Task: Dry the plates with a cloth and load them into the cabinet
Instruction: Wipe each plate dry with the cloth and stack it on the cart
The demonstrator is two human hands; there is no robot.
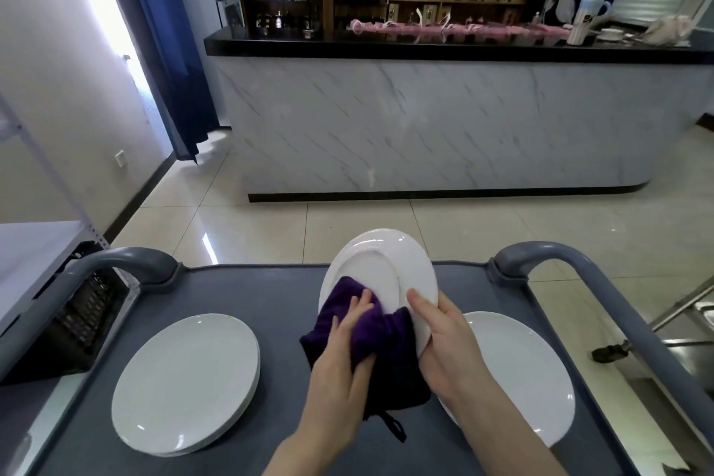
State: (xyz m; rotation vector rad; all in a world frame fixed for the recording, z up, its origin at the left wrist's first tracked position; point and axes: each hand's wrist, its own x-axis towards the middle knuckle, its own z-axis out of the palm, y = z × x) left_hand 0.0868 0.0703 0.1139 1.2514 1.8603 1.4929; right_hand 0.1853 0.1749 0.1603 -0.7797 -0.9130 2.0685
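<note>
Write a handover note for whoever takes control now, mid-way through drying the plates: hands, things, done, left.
Left hand: grips the purple cloth, pressing it on the underside of the held plate.
Right hand: grips the held plate's rim, keeping it tilted above the cart.
Plate stack lies on the cart's left side; the right plate lies flat on its right side.
Done: one plate is being wiped; whether the others are dry cannot be told.
Left: finish this plate, dry the rest, load all into the cabinet, which is not in view.
</note>
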